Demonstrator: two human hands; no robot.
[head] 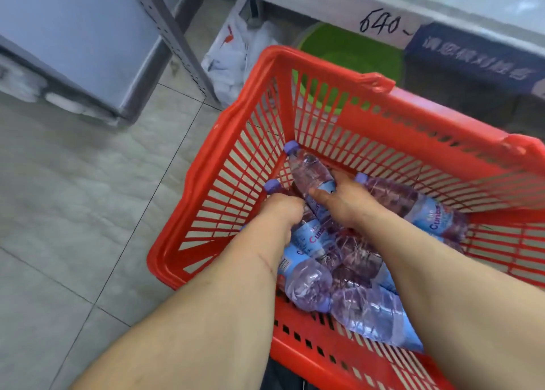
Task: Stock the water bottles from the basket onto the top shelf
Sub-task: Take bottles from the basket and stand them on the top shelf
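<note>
Bottles (pixel 312 171) under both hands (pixel 346 204).

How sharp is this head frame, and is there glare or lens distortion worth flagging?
Head view: the left hand, right hand and bottles in the red basket are fairly sharp; the grey cabinet and the shelf edge with its handwritten tag are smeared by blur. Wide-angle bending curves the basket rim. Lighting is soft and even, without hard shadows or strong glare.

The single head-worn, wide-angle view looks steeply down and forward from close above a red slatted plastic basket (pixel 259 142) filling the centre and right of the frame, with grey floor tiles (pixel 73 212) at left and a pale shelf edge (pixel 295 3) across the top.
</note>
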